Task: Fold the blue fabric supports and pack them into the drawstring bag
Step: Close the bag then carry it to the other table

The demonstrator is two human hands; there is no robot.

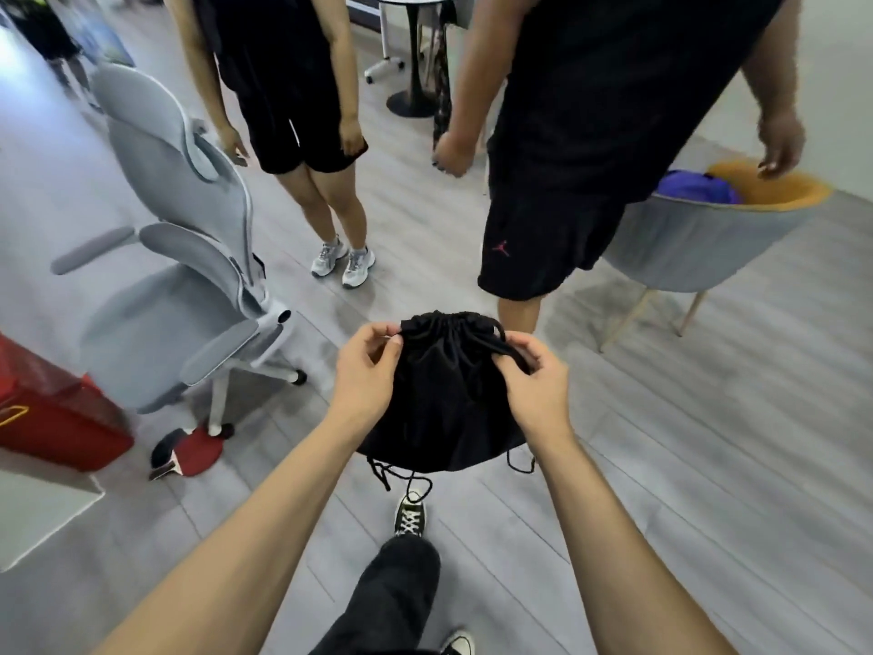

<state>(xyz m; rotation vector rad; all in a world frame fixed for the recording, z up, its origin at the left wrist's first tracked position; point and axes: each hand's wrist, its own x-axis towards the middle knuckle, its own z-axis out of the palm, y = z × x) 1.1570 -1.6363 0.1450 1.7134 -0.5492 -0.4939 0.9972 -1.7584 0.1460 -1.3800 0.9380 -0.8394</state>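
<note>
Grey plank floor (708, 465) underfoot, with a pale grey swivel office chair (189, 276) at left and two bystanders in black shorts beyond. Black fabric drawstring bag (444, 394) hangs in the air between both hands, mouth cinched. Left hand (366, 371) pinches the gathered rim; right hand (534, 380) pinches the black cord (505, 349) beside it.

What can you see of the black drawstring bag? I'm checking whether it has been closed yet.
The black drawstring bag is soft, matte cloth, held up in the air above the grey plank floor. Its mouth is gathered into tight pleats at the top, so it looks drawn shut. The body bulges as if filled; the contents are hidden. The left hand pinches the gathered top's left edge, the right hand grips a cord on the right. Thin black cords dangle beneath.
</note>
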